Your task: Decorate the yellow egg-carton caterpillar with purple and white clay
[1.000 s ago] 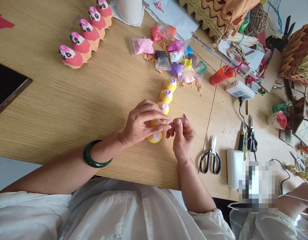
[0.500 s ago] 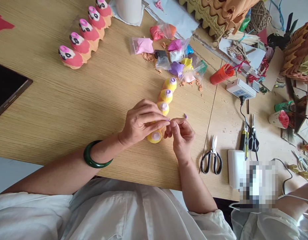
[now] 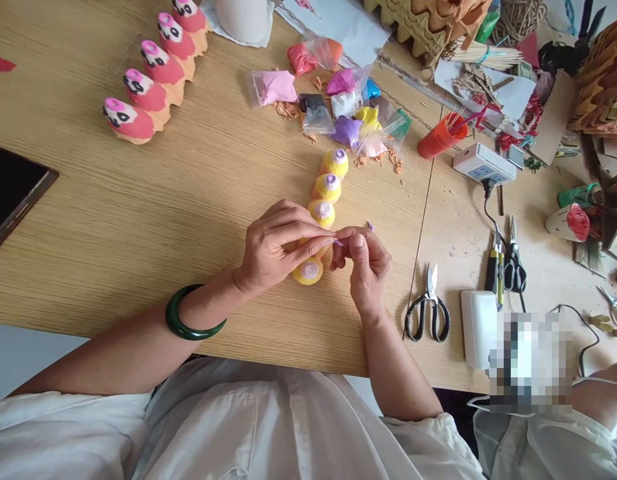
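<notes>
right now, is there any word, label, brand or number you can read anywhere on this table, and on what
No text can be read here.
Any print on the power strip: too small to read.
The clay bags: no label shows.
Patch beside the white box: pixelated, unreadable.
The purple clay bit pinched by the fingers of the left hand and right hand: unmarked.

Five pink figures (image 3: 149, 91), four yellow domes (image 3: 327, 189) (clearly seen).

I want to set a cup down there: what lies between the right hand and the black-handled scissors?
Only bare tabletop, crossed by the table seam, lies between the right hand and the scissors, as the head view shows.
</notes>
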`<state>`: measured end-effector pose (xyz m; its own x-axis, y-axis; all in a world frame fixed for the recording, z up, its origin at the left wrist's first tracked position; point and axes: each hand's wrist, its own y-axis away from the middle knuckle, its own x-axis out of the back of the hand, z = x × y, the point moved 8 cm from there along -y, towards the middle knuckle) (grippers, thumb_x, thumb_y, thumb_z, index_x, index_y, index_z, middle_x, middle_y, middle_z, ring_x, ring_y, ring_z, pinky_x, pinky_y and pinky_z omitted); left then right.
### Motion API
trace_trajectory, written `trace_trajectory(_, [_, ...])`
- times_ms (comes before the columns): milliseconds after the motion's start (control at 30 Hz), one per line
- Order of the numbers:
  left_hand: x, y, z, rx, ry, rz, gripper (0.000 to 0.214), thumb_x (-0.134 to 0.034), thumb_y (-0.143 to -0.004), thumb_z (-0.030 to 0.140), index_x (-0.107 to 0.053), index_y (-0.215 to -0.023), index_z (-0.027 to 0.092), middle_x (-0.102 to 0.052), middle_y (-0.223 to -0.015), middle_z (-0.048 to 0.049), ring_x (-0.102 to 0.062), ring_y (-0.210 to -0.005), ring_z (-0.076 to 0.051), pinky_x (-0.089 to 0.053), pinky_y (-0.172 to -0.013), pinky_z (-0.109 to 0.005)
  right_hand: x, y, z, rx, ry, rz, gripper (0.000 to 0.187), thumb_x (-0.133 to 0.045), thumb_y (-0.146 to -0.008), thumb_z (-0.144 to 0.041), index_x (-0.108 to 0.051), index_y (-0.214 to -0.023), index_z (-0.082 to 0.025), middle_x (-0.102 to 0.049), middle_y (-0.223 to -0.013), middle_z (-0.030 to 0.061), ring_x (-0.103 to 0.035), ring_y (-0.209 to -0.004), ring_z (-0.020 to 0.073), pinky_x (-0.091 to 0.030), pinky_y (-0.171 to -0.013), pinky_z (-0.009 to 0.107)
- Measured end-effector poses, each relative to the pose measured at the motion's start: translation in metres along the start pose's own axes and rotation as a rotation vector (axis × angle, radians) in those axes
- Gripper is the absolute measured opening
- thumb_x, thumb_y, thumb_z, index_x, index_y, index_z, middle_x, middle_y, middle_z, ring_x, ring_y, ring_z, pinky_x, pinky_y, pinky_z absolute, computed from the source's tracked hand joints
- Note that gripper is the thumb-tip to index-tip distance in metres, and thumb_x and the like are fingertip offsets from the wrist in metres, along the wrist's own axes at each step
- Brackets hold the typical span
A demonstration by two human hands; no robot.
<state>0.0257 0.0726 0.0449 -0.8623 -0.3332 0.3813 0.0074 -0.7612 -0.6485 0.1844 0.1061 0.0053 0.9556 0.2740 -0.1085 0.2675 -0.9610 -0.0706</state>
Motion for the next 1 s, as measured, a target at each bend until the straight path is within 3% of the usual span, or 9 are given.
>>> trace_trajectory(233, [-0.001,0.001,-0.006,0.108,-0.006,-0.022,0.019,-0.070,-0.104,0.041,-0.080,-0.092,0.031,-0.080,-0.086,-0.0011,-0.074,-0.083,-0.021,-0.062,-0.078,-0.043,-0.005,0.003,0.006,-0.055,0.012,-0.030,0.029,-0.078,-0.095,-0.051,-0.070,-0.095,-0.023,-0.065,-0.073,-0.0048,-0.058,-0.055,0.0075,-0.055,-0.050,0.021])
trace_trajectory(400, [-0.003,0.003,-0.008,0.105,0.017,-0.034,0.035,-0.060,-0.108,0.054,-0.082,-0.105,0.026,-0.081,-0.097,-0.0048,-0.074,-0.092,-0.020,-0.061,-0.085,-0.039,-0.003,0.002,0.009,-0.061,-0.013,0.014,0.033,-0.076,-0.096,-0.054,-0.068,-0.090,-0.022,-0.061,-0.067,-0.0060,-0.055,-0.051,0.0065,-0.054,-0.049,0.020])
trace_trajectory(567, [-0.005,0.002,-0.007,0.089,0.024,-0.038,0.022,-0.067,-0.106,0.041,-0.082,-0.104,0.025,-0.082,-0.095,-0.0036,-0.074,-0.092,-0.019,-0.060,-0.085,-0.037,-0.005,0.000,0.010,-0.074,-0.020,0.013,0.035,-0.078,-0.094,-0.055,-0.068,-0.089,-0.022,-0.061,-0.065,-0.0063,-0.055,-0.050,0.0071,-0.052,-0.048,0.021])
trace_trajectory(733, [-0.003,0.001,-0.007,0.112,0.065,-0.011,0.020,-0.065,-0.107,0.033,-0.083,-0.101,0.025,-0.082,-0.095,-0.0031,-0.075,-0.090,-0.018,-0.060,-0.084,-0.035,-0.005,-0.001,0.008,-0.068,-0.055,0.005,0.036,-0.073,-0.098,-0.058,-0.072,-0.106,-0.023,-0.063,-0.066,-0.0066,-0.057,-0.051,0.0077,-0.051,-0.051,0.022])
trace_trajectory(867, [-0.001,0.002,-0.011,0.143,0.047,-0.004,0.021,-0.065,-0.107,0.032,-0.083,-0.101,0.024,-0.082,-0.096,-0.0025,-0.073,-0.088,-0.017,-0.060,-0.084,-0.033,0.001,0.000,0.009,-0.099,-0.043,0.059,0.041,-0.068,-0.099,-0.063,-0.071,-0.095,-0.022,-0.062,-0.061,-0.0061,-0.054,-0.048,0.0075,-0.047,-0.048,0.022])
trace_trajectory(1000, [-0.002,0.002,-0.011,0.142,0.066,-0.009,0.020,-0.066,-0.107,0.030,-0.084,-0.103,0.023,-0.082,-0.097,-0.0028,-0.074,-0.090,-0.017,-0.060,-0.084,-0.032,-0.003,0.001,0.014,-0.147,-0.064,0.031,0.039,-0.078,-0.093,-0.058,-0.069,-0.087,-0.021,-0.061,-0.061,-0.0063,-0.050,-0.047,0.0067,-0.047,-0.046,0.021])
